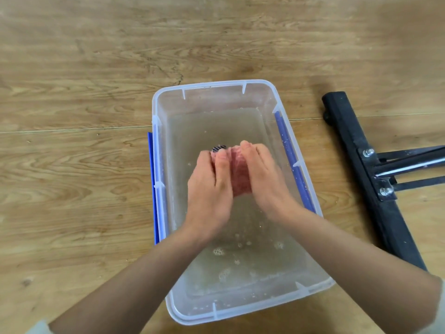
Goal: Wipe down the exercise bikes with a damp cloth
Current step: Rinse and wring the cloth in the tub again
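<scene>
so this looks like the wringing step: both hands are over a clear plastic tub [243,86] of cloudy water sitting on the wood floor [84,116], squeezing out a pink cloth [239,175]. the left hand [209,189] and the right hand [265,179] are both clamped on the cloth, bunched up tight between them, fingers curled round it from each side. a little dark striped bit [218,148] pokes out at the far end by the left fingertips, can't tell if it's a tag or part of the cloth.

my take on doing this well: twist the two hands opposite ways rather than just squashing, and keep the wad over the middle of the tub so the drips land in the water and not on the floor. you want damp, not dripping, since it's going on gym gear with bolts and metal. there are bubbles in the near end of the tub, so it may be soapy, worth a good squeeze.

the cloth sits right in the grip, held above the water about mid-tub. the black bike base [356,165] is on the floor just right of the tub, so it's a short reach once the cloth's ready.
</scene>
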